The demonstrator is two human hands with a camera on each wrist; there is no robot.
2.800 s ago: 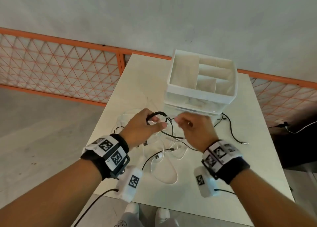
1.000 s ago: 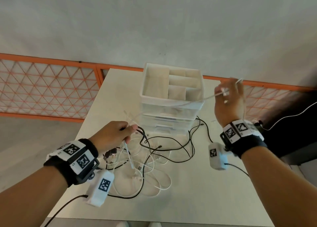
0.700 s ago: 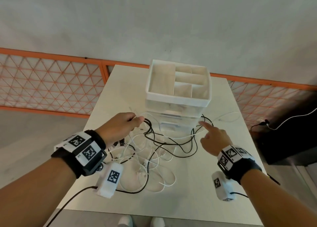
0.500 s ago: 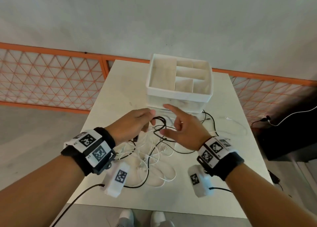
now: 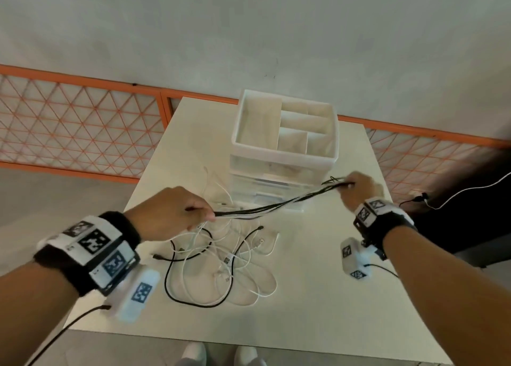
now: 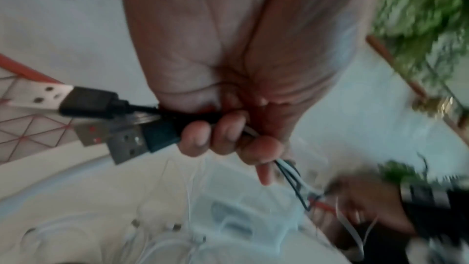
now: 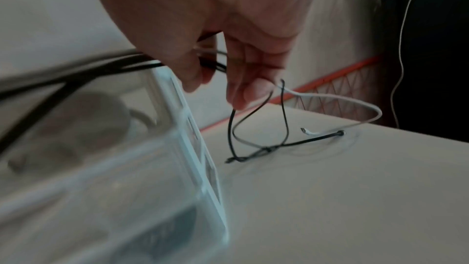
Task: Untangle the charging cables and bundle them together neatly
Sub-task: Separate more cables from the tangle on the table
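Left hand [image 5: 168,210] gripped a bunch of black and white cables [image 5: 276,204] near their USB plugs [image 6: 96,119]; right hand [image 5: 359,188] pinched the same bunch further along, stretched taut above the worktop [image 5: 318,296]. Loose cable tangle [image 5: 221,266] lay mid-worktop toward the near edge, in front of the white organizer [image 5: 284,155].

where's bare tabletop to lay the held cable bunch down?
Free: the table's near-right stretch, between the loose cable pile and the right edge; also the far-left strip beside the drawer organizer. Crowded: centre-left under the left hand, and right of the organizer, where cable ends trail below the right hand.
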